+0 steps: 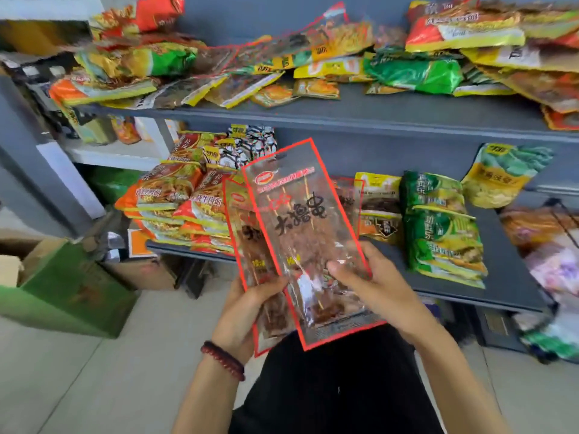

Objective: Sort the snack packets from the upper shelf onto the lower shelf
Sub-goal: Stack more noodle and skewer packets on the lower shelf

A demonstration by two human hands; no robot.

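Small shop or stockroom: open grey shelving (344, 115) heaped with loose packaged snacks (416, 70) above the fingers (351, 274), sorted stacks of packets (175, 195) just beyond them, cardboard cartons (62, 286) on tiled floor (125, 371) to their left.

Bright, even, soft light, faint shadows. Glare streaks the clear packets (308, 233). Above them the piled wrappers (282, 57) smear with blur; far left and right of them, edges bend and soften.

Both forearms reach forward and converge. The left hand (247, 311) grips the rear packet (249, 242), thumb on top. The right hand (376, 286) pinches the front packet (300, 214).
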